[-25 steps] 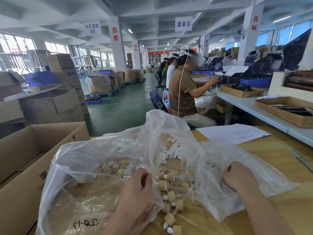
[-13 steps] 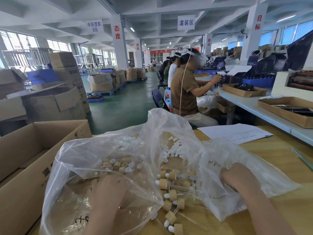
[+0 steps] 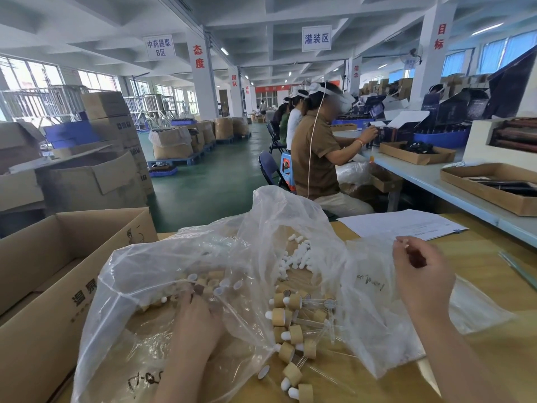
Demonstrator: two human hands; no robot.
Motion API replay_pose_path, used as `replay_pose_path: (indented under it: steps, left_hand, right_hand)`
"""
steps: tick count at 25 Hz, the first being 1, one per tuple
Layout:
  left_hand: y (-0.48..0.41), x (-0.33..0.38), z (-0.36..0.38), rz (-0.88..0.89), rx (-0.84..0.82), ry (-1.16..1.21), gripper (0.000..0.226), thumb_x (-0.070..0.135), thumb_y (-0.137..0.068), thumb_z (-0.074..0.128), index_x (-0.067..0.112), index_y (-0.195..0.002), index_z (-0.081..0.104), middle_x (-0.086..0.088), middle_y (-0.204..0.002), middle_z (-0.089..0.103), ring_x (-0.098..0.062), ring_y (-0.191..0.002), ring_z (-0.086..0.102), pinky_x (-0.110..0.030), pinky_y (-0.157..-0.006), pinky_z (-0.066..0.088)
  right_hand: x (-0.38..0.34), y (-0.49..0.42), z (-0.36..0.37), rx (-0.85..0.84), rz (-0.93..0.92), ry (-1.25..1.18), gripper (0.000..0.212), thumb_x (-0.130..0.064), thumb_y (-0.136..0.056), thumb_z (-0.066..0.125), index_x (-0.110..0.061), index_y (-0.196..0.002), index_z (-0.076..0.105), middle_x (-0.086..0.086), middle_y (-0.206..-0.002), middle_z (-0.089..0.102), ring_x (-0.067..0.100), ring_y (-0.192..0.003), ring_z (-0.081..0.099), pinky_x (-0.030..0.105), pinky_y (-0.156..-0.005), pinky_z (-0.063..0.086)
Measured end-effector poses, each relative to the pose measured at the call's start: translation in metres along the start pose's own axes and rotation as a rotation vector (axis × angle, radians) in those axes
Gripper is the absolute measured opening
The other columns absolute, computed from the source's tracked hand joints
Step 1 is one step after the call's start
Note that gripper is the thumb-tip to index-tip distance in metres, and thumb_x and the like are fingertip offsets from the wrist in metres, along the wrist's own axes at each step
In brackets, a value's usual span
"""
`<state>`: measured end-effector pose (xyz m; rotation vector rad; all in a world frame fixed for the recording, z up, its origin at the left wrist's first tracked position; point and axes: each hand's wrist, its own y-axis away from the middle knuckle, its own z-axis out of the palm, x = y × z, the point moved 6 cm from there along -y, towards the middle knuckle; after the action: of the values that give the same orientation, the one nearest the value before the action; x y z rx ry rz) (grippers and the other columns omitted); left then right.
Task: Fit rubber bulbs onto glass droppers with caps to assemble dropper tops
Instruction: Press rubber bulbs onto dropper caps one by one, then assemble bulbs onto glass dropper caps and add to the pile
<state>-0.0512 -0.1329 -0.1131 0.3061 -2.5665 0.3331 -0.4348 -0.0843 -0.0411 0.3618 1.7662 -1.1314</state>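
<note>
Left hand (image 3: 194, 324) lies inside the crinkled clear bag (image 3: 145, 286), fingers among cylindrical tan caps (image 3: 209, 283); its grip cannot be told. Right hand (image 3: 421, 274) hovers over the worktop (image 3: 476, 248), fingers curled, thumb to forefinger; contents indistinct. White rubber bulbs (image 3: 296, 254) are heaped mid-worktop. Assembled droppers (image 3: 296, 334) lie toward the near edge.

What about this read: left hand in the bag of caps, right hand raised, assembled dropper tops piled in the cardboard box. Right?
Not quite. The head view shows the assembled dropper tops lying on the table, not in the cardboard box. The left hand and right hand are as stated.
</note>
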Motion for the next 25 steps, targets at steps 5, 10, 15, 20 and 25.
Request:
replay_pose_path:
  steps: [5,10,15,20,25]
  left_hand:
    - [-0.005,-0.002,0.019,0.045,-0.092,-0.165,0.058,0.036,-0.095,0.032,0.024,-0.149,0.013,0.001,-0.158,0.013,-0.027,-0.142,0.017,-0.044,-0.114,0.016]
    - [-0.008,-0.005,0.014,0.009,-0.029,-0.053,0.046,0.041,-0.093,0.039,0.026,-0.135,0.032,-0.003,-0.139,0.046,-0.028,-0.129,0.037,-0.046,-0.107,0.026]
    - [-0.005,-0.003,0.007,-0.033,0.005,0.078,0.032,0.039,-0.090,0.047,0.027,-0.119,0.043,0.002,-0.118,0.059,-0.023,-0.116,0.048,-0.046,-0.104,0.030]
    - [-0.002,-0.002,0.004,-0.048,0.061,0.083,0.027,0.035,-0.088,0.050,0.028,-0.115,0.047,0.000,-0.117,0.055,-0.023,-0.117,0.043,-0.045,-0.104,0.029]
    - [-0.002,-0.003,0.002,-0.116,0.059,0.121,0.015,0.037,-0.091,0.048,0.031,-0.104,0.048,0.007,-0.101,0.057,-0.022,-0.111,0.046,-0.042,-0.099,0.029]
  right_hand:
    - [-0.031,0.014,0.018,-0.110,-0.245,0.030,0.017,-0.024,-0.098,0.048,-0.011,-0.092,0.058,0.001,-0.077,0.055,0.004,-0.064,0.050,0.012,-0.057,0.038]
    - [-0.017,0.032,0.110,-0.875,-0.098,0.544,0.014,-0.031,-0.096,0.051,-0.027,-0.107,0.058,-0.003,-0.093,0.064,0.009,-0.072,0.059,0.027,-0.067,0.050]
    - [-0.006,0.045,0.171,-1.064,-0.180,0.864,0.039,-0.018,-0.093,0.049,-0.019,-0.132,0.047,0.006,-0.131,0.054,0.024,-0.111,0.056,0.032,-0.089,0.048]
    - [-0.003,0.047,0.206,-1.057,-0.176,1.003,0.045,-0.014,-0.094,0.050,-0.016,-0.139,0.043,0.010,-0.139,0.049,0.025,-0.122,0.052,0.034,-0.096,0.045]
    - [0.004,0.046,0.213,-0.992,-0.159,0.969,0.048,-0.012,-0.095,0.048,-0.017,-0.142,0.040,0.009,-0.139,0.049,0.026,-0.123,0.051,0.036,-0.096,0.045]
